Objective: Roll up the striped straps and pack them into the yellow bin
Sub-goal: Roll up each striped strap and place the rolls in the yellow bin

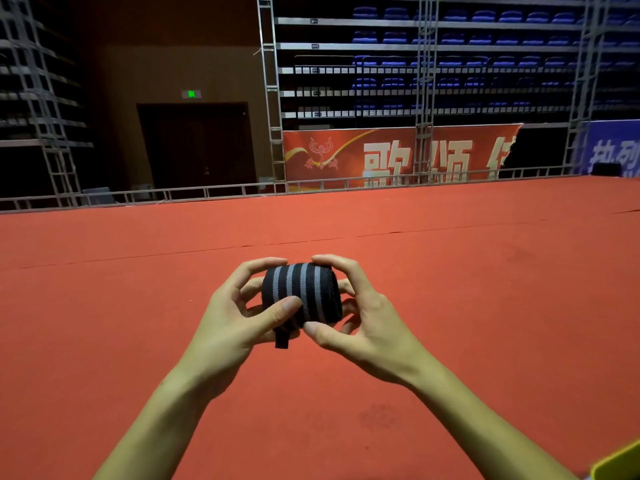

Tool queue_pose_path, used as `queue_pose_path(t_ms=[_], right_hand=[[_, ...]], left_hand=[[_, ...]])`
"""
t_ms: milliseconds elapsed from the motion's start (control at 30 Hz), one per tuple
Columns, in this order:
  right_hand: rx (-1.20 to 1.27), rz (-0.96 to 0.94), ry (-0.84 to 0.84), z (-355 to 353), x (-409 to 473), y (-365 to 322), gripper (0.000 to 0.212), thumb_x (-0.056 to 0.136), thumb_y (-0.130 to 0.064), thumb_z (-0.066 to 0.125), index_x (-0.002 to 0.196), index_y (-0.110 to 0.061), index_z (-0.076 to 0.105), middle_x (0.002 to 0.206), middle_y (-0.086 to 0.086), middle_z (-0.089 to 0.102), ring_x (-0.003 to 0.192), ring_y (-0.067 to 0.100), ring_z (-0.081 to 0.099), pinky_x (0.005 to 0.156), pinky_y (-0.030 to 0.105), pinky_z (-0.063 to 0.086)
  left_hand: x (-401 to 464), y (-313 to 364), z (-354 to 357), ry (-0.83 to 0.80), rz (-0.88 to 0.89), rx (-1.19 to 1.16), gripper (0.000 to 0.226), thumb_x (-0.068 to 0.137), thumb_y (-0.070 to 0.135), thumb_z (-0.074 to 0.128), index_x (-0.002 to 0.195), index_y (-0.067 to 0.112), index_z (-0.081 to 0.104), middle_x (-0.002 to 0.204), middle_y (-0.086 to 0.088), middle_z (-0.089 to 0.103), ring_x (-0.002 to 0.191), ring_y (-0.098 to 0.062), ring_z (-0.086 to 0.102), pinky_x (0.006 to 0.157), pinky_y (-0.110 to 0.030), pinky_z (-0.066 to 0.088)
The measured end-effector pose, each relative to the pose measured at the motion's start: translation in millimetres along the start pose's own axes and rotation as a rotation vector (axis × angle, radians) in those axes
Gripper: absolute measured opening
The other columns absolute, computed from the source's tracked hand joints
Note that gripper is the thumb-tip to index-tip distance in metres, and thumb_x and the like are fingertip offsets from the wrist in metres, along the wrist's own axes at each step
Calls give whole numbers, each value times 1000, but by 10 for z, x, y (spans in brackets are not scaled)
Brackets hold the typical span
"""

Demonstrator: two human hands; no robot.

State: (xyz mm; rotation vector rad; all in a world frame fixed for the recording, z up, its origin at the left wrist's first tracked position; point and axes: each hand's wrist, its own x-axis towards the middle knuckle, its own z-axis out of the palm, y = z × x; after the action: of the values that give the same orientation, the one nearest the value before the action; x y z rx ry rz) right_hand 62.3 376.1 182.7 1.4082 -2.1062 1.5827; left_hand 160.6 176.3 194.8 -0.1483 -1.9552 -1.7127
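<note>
Red carpet (138,306) spreads under you; your left grip (239,306) and right grip (360,306) clasp the rolled striped strap (304,292), yellow bin (620,462) cut off near right.

Red banner (398,157) reads "歌颂" in big pale chars; green exit sign (191,94) over door, illegible.

Rolled striped strap (302,292) pinched between left hand (228,317) and right hand (363,306) above red carpet (485,271); yellow bin (620,460) corner at lower right.
</note>
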Motion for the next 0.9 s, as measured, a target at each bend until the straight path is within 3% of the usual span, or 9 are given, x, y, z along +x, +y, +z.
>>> queue_pose_path(t_ms=[100,233,333,667,800,900], right_hand=[[-27,-3,35,-63,-41,-8,76,87,-25,88,144,-47,44,112,-3,73,76,21,71,67,37,60],[7,10,60,-234,-154,-14,75,86,-20,87,144,-42,45,109,3,74,75,26,70,67,50,59],[-6,17,72,-459,-299,-47,78,87,-14,85,146,-43,44,111,3,73,79,33,69,69,51,59],[-189,130,146,-1613,-1234,-111,82,89,-12,87,154,-36,42,118,3,72,96,25,75,78,54,60],[-254,252,178,-2136,-1802,-91,74,85,-19,84,146,-33,45,112,7,71,97,26,72,85,42,59],[-301,333,204,-2462,-2264,-52,72,85,-18,83,145,-31,46,113,8,71,103,28,71,98,39,56]], left_hand=[[-42,14,63,-15,38,35,57,83,20,84,136,27,65,123,-9,77,99,-36,80,81,-51,68],[-54,30,127,-155,76,156,70,86,15,86,146,35,57,134,-1,74,112,-29,78,94,-47,65],[-64,51,335,-219,92,182,77,85,17,88,150,37,52,136,2,73,114,-27,78,96,-46,64],[-232,-112,1786,-362,144,-64,74,85,12,86,146,23,47,123,-9,75,104,-31,79,91,-43,65],[-354,-264,2528,-485,118,-126,75,84,14,90,144,24,45,121,-11,72,100,-34,79,89,-48,66],[-505,-387,3087,-572,90,-146,74,86,11,88,142,23,42,122,-10,69,102,-29,79,88,-39,64]])
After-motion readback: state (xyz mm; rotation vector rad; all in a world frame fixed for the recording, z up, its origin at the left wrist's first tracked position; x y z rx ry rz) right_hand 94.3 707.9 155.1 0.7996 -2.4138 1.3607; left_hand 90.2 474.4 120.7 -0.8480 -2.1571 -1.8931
